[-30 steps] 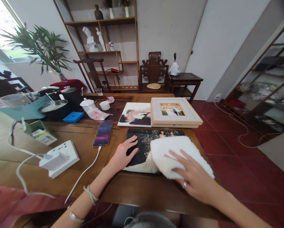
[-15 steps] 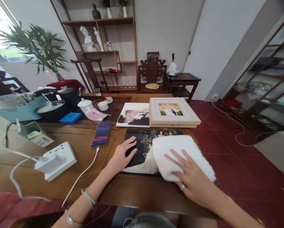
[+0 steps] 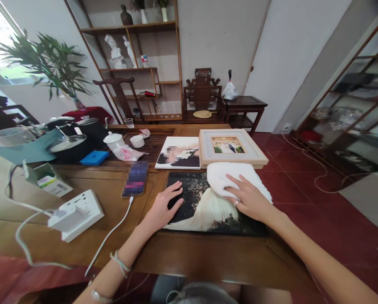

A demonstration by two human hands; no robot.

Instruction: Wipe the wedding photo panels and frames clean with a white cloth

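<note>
A large dark photo print (image 3: 204, 211) lies flat on the wooden table (image 3: 189, 257) in front of me. My left hand (image 3: 165, 207) rests on its left edge with fingers spread flat. My right hand (image 3: 249, 198) presses a folded white towel (image 3: 230, 177) onto the far right part of the print, fingers stretched over the cloth.
Behind the print lie a second photo (image 3: 178, 154) and a framed picture (image 3: 231, 147). A phone (image 3: 136, 179) on a white cable, a power strip (image 3: 76, 213), a small box (image 3: 51, 181), pots (image 3: 68, 143) and cups sit to the left. Red tiled floor lies right of the table.
My right hand has slid the white towel from the near right part of the print to its far edge, uncovering the lower part of the picture. My left hand has stayed put.
</note>
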